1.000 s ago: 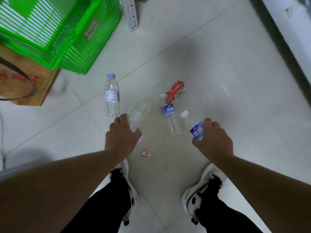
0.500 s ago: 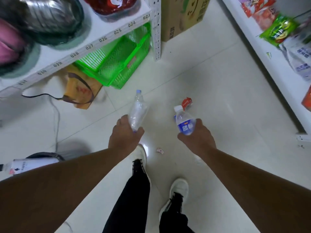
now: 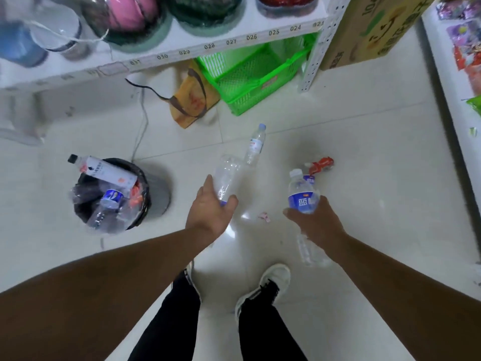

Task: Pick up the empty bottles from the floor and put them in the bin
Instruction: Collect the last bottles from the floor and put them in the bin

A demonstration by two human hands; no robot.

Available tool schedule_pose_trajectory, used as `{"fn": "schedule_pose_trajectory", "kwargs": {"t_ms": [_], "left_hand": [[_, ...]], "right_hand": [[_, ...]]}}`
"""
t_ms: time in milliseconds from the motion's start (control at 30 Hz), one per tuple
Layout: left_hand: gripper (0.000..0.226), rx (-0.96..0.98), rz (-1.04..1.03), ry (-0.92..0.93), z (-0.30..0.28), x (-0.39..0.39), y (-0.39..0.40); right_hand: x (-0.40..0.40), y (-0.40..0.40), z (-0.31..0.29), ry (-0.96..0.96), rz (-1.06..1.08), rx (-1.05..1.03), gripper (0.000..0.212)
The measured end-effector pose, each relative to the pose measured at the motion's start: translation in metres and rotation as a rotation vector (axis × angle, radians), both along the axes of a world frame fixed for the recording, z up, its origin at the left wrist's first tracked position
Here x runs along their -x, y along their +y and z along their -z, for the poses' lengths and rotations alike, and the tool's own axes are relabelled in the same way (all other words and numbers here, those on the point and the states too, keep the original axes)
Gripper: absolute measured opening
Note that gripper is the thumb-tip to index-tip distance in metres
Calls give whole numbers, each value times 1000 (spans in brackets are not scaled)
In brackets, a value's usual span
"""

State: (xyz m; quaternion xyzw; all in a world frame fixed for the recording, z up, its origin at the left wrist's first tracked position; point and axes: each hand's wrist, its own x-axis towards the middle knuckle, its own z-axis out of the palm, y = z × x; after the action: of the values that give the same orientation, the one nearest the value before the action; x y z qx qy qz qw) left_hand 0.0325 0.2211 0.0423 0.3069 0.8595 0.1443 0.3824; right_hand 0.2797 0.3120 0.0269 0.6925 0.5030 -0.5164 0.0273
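Observation:
My left hand [image 3: 210, 208] is shut on a clear bottle without a label [image 3: 227, 175], held above the floor. In my right hand [image 3: 316, 222] is a bottle with a blue label [image 3: 303, 195], neck pointing away from me. To the left stands the bin [image 3: 160, 194], lined with a black bag and holding several bottles; a white bottle lies across its rim. On the floor lie a blue-capped bottle [image 3: 256, 142], a crushed red-labelled bottle [image 3: 321, 164] and a clear bottle [image 3: 309, 252] under my right wrist.
A white shelf [image 3: 208, 46] with bowls runs along the back, with a green basket [image 3: 250, 76] and a brown bag [image 3: 190, 102] below it. A cardboard box [image 3: 364, 29] stands beside it; a snack shelf [image 3: 447, 82] lines the right. A pink wrapper [image 3: 264, 217] lies between my hands.
Both hands have risen from the floor, each with its bottle. The view has lifted and swung left, so the bin now shows at the left.

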Motion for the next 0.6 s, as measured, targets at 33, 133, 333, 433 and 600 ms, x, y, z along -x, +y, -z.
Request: {"fn": "schedule_pose_trajectory", "kwargs": {"t_ms": [33, 133, 333, 433, 600], "left_hand": [[78, -1, -36, -14, -3, 4, -12], [73, -13, -178, -125, -6, 18, -51], [68, -75, -356, -181, -6, 85, -134], [69, -110, -432, -180, -8, 140, -171], [60, -131, -488, -140, -5, 233, -231]], "right_hand": [[10, -6, -2, 2, -7, -1, 76], [40, -31, -3, 0, -56, -5, 77], [119, -87, 9, -8, -177, 84, 68], [171, -112, 6, 6, -207, 120, 69], [264, -144, 0, 35, -250, 173, 67]]}}
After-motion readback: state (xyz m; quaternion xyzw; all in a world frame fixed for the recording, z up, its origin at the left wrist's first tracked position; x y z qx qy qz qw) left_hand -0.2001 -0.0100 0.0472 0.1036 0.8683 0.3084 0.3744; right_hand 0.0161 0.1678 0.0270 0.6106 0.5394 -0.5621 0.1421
